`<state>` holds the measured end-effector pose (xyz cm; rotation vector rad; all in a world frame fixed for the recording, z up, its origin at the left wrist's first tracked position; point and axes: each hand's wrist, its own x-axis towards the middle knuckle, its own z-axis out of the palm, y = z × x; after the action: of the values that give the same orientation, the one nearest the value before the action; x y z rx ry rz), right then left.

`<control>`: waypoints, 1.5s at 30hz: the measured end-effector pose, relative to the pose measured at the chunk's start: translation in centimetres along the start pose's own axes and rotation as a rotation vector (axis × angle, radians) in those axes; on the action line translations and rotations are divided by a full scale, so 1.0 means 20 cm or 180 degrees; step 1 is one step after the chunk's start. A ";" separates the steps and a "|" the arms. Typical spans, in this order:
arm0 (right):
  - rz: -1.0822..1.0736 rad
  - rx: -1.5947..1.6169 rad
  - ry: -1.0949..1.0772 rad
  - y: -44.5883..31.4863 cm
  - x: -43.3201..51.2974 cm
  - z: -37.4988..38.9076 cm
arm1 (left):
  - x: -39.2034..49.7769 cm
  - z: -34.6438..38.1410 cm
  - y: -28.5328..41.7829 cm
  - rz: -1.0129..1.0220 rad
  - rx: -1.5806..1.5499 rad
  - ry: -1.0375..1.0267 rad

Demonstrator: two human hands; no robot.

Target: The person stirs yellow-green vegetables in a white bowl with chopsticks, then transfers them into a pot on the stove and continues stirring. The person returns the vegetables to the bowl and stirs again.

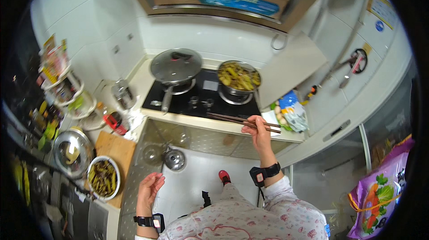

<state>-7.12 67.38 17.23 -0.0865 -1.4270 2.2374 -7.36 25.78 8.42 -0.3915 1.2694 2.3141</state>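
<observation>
In my right hand (259, 131) is a pair of dark wooden chopsticks (239, 120), pointing left over the front edge of the gas hob (181, 106). My left hand (149, 186) hangs over the floor with curled fingers and nothing in it. A steel pot (235, 91) on the right burner holds green and brown cooked vegetables (238, 76). On the left burner stands a pan with a glass lid (176, 65), its handle towards me. Similar food fills a white bowl (117, 186) on a wooden cutting board (125, 149) at the left.
Bottles (122, 92) and a tiered rack of packets (63, 82) stand on the left counter. A steel lid (58, 153) lies near the board. Bags and eggs (280, 114) sit right of the hob, by a leaning panel (290, 69). Another lid (175, 159) is low, near the cabinet front.
</observation>
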 end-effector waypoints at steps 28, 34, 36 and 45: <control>-0.0083 -0.1388 -0.0201 0.07 1.39 -0.97 | 1.54 1.82 -0.29 -0.0330 0.0882 -0.0561; -0.0125 -0.1600 -0.0163 0.11 1.36 -0.90 | 1.65 1.88 -0.28 -0.0364 0.0855 -0.0753; -0.0095 -0.1500 -0.0293 0.09 1.38 -0.88 | 1.68 1.89 -0.28 -0.0331 0.0923 -0.0756; 0.0053 -0.1694 -0.0694 0.02 1.47 -0.85 | 1.81 1.93 -0.31 -0.0411 0.1312 -0.0383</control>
<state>-28.16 94.00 15.08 -0.0283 -2.1156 1.8651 -35.67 70.82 7.94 -0.1836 1.5624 1.8772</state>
